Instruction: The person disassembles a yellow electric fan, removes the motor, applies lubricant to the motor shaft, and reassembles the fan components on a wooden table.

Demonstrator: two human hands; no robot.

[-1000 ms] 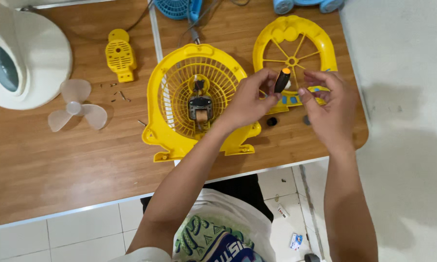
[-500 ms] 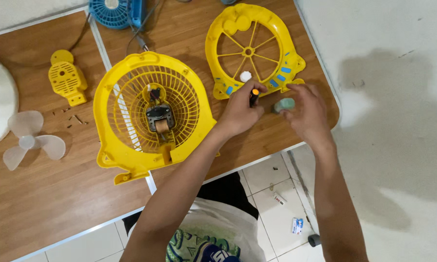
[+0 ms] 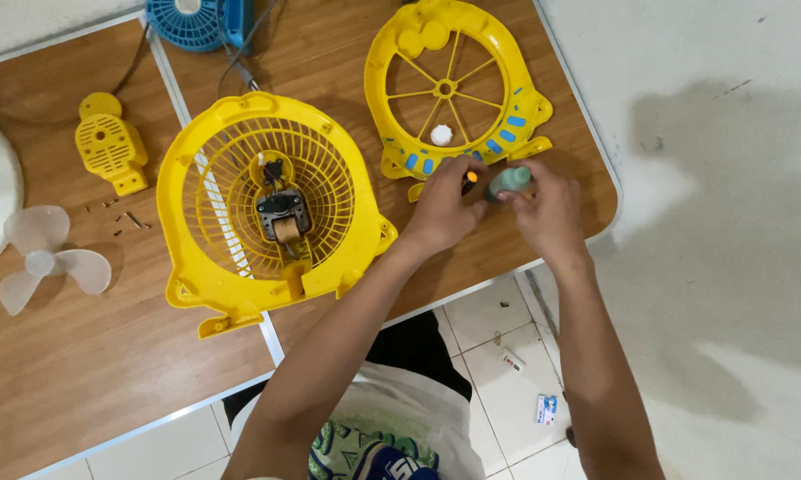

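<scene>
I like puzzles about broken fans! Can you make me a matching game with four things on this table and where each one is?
Things:
1. fan blade
2. motor
3. white knob
4. green piece

Places:
A. inside the big yellow grille
B. in the right hand
C. near the table's left edge
D. within the spoked yellow frame

Pairs: 1-C, 2-A, 3-D, 4-B

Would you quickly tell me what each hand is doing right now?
Left hand: closed on a small dark tool with an orange tip.
Right hand: closed on a small green cylinder.
</scene>
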